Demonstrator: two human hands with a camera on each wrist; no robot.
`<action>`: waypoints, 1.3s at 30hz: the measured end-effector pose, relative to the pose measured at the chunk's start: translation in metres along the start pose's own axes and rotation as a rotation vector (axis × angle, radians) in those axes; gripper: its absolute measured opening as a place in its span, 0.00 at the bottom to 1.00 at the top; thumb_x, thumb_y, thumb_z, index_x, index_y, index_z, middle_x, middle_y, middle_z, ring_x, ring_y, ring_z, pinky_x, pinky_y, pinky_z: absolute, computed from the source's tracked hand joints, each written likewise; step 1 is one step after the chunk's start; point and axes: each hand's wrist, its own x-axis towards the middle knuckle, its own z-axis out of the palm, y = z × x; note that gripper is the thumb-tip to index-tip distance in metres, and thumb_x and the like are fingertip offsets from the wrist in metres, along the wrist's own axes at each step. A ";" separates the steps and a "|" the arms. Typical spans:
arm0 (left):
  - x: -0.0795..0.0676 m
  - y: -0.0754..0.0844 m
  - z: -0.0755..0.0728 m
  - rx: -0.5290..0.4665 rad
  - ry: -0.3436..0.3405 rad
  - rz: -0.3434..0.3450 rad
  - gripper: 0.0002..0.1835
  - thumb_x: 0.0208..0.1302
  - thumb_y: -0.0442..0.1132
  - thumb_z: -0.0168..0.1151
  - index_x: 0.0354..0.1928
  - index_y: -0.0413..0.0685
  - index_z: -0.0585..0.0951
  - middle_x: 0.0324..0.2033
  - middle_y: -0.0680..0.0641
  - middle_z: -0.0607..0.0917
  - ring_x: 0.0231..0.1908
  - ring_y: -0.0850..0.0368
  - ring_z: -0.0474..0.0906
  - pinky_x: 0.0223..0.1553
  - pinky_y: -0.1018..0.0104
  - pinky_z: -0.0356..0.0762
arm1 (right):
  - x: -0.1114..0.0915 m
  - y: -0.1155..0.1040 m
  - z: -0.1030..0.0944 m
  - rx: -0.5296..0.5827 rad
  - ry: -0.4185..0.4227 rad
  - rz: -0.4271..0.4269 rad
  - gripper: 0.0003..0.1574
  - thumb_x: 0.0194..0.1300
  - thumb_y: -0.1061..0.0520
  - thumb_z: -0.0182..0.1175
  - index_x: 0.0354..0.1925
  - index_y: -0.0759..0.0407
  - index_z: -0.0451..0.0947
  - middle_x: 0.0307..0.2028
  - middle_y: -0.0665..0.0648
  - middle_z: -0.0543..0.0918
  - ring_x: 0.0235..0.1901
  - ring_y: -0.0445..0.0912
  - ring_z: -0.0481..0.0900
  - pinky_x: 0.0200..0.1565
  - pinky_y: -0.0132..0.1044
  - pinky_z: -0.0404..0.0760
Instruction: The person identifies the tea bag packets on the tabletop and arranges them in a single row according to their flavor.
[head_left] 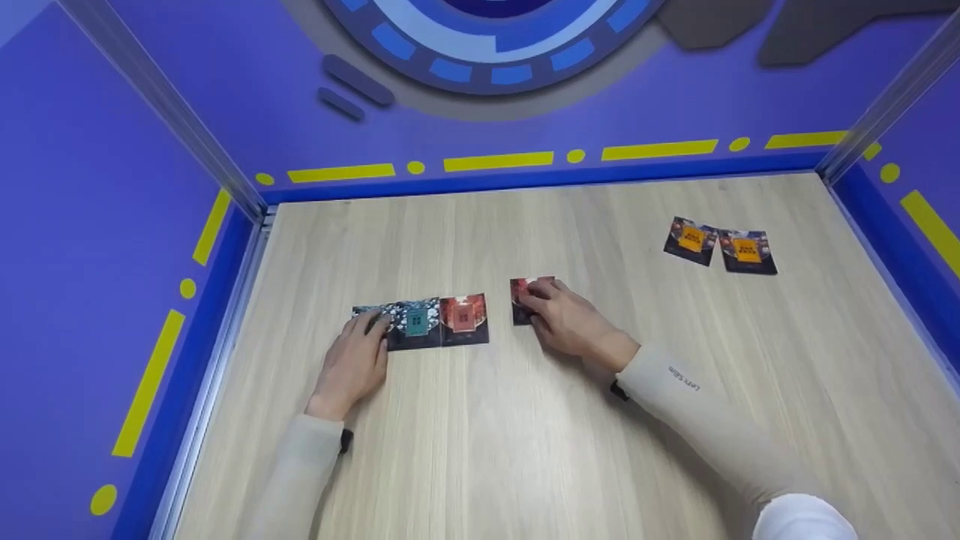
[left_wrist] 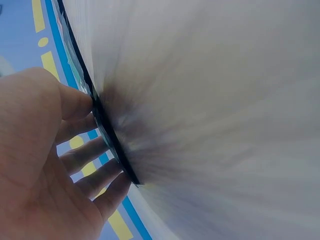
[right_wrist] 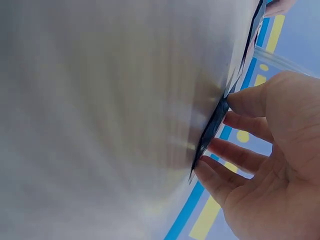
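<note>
Under the fingers [head_left: 538, 303] of the right hand [head_left: 574, 322], a red-and-black card [head_left: 519, 313].

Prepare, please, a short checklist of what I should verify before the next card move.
1. Left hand touching left teal card: ok.
2. Right hand holding right red card: ok.
3. Left red card beside right teal card, without visible gap: ok.
4. Right red card against left red card: not ok, bare table between.
5. Orange cards lined up straight: not ok, angled apart.
6. Left teal card flush with right teal card: cannot tell, hand covers the join.
</note>
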 end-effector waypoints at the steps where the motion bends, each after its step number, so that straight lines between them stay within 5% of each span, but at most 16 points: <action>1: 0.000 0.000 0.000 -0.001 0.001 0.000 0.25 0.81 0.39 0.52 0.74 0.40 0.75 0.75 0.34 0.72 0.75 0.32 0.67 0.74 0.36 0.71 | 0.001 -0.002 0.001 -0.001 -0.005 -0.001 0.25 0.73 0.64 0.60 0.66 0.64 0.80 0.63 0.68 0.81 0.64 0.63 0.79 0.68 0.56 0.80; 26: 0.001 0.000 0.001 0.009 0.032 0.029 0.24 0.80 0.38 0.54 0.73 0.39 0.76 0.73 0.34 0.74 0.73 0.32 0.70 0.70 0.34 0.75 | 0.014 -0.032 0.010 0.043 -0.055 -0.039 0.24 0.72 0.60 0.64 0.65 0.60 0.82 0.64 0.66 0.80 0.63 0.62 0.79 0.67 0.55 0.81; 39: -0.001 0.001 0.000 0.008 0.016 0.015 0.24 0.81 0.39 0.53 0.74 0.40 0.75 0.74 0.34 0.73 0.74 0.32 0.68 0.71 0.34 0.73 | 0.010 -0.006 -0.009 0.031 -0.041 0.040 0.28 0.73 0.58 0.66 0.68 0.60 0.80 0.69 0.67 0.77 0.64 0.64 0.78 0.68 0.56 0.80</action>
